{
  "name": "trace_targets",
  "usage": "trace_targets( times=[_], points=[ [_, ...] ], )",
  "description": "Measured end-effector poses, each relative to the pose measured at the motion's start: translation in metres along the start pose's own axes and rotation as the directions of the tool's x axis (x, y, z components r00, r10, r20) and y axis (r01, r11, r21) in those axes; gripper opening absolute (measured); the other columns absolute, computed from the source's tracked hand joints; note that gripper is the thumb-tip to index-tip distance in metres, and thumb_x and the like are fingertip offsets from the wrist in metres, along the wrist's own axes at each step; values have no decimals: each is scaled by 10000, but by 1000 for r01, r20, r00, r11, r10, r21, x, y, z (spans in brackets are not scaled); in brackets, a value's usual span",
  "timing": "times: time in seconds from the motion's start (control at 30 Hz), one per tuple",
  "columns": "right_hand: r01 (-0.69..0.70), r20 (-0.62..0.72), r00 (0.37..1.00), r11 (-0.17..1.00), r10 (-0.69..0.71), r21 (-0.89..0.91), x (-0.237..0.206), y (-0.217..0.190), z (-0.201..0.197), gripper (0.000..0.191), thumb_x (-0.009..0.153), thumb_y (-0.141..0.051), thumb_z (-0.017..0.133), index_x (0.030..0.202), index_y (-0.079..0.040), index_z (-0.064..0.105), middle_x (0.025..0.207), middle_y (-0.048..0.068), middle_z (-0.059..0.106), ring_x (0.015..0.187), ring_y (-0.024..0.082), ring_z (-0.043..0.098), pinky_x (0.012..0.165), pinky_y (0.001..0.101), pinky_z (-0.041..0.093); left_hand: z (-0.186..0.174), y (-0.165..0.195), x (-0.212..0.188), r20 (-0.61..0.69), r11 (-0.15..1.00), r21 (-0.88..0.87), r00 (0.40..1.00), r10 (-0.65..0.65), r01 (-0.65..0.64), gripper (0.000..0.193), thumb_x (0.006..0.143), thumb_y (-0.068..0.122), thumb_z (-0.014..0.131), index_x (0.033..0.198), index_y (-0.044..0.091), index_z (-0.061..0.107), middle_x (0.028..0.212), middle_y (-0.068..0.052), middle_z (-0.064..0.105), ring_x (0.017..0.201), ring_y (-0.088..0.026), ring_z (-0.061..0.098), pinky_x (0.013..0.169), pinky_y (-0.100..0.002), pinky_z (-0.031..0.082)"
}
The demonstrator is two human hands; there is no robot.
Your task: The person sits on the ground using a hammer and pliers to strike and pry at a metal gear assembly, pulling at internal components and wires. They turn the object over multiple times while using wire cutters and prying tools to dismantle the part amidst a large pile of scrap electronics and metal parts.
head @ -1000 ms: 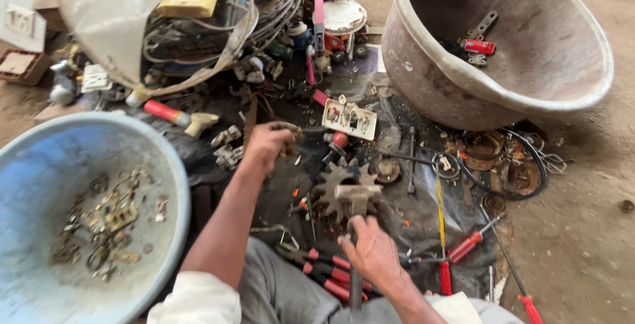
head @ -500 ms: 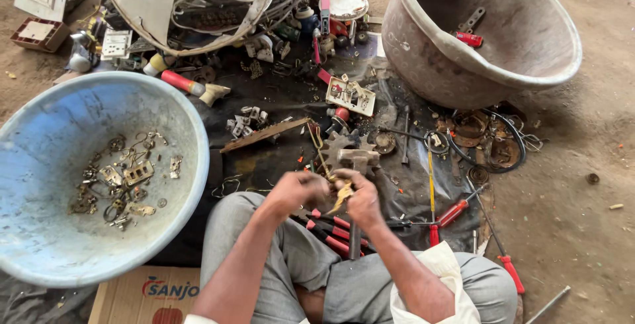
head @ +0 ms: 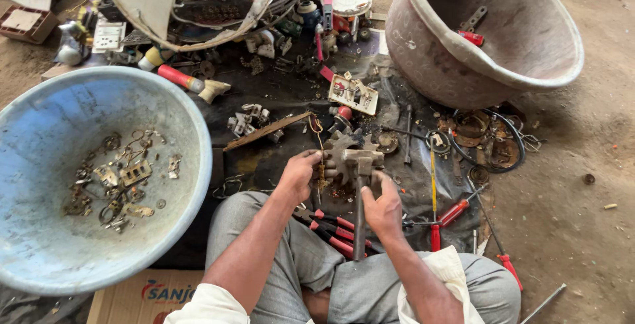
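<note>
Hammer betw. both hands, gear touching.

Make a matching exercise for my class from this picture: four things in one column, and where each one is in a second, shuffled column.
Things:
1. hammer
2. blue basin
3. grey tub
4. white switch plate

Places:
A. at the far right, with a red-handled tool inside
B. on the dark cloth, beyond the hands
C. at the left, holding small metal scraps
D. gripped by the right hand

Pairs: 1-D, 2-C, 3-A, 4-B
</note>
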State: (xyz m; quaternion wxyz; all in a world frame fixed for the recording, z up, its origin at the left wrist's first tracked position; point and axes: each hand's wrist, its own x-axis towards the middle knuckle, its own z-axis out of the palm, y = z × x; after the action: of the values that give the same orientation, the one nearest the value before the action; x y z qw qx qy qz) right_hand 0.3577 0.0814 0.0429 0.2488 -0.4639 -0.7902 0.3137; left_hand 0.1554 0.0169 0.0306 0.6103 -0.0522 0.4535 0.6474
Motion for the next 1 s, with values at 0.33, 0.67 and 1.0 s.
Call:
trace_targets(
  times=[0.33, 0.67, 1.0],
  points=[
    [-846, 647, 531, 303, 547, 438, -1, 12, 3, 238, 956, -353, 636, 1008, -122, 623, 672, 35, 579, 474, 151, 531, 421, 341, 449, 28, -2, 35, -217, 673, 740, 947, 235, 2, 319, 918, 234, 696, 1167, 44, 757, 934, -140, 751, 728, -228, 678, 679, -363, 545],
    [-844, 676, 536, 340, 506, 415, 0, 20, 10, 210, 944, -322, 641, 1000, -137, 559, 691, 48, 614, 484, 155, 551, 420, 343, 443, 2, -32, 24, -126, 400, 906, 809, 574, -142, 273, 743, 94, 818, 999, 12, 775, 937, -224, 754, 883, -327, 740, 831, -405, 571],
    [-727, 518, 676, 590, 524, 352, 1, 4, 1, 258, 964, -295, 653, 1060, -63, 593, 681, 52, 595, 449, 166, 540, 391, 333, 431, 9, -30, 6, -243, 535, 845, 888, 390, -3, 338, 835, 286, 772, 1107, 86, 780, 932, -197, 769, 854, -292, 755, 805, -419, 566]
  ],
)
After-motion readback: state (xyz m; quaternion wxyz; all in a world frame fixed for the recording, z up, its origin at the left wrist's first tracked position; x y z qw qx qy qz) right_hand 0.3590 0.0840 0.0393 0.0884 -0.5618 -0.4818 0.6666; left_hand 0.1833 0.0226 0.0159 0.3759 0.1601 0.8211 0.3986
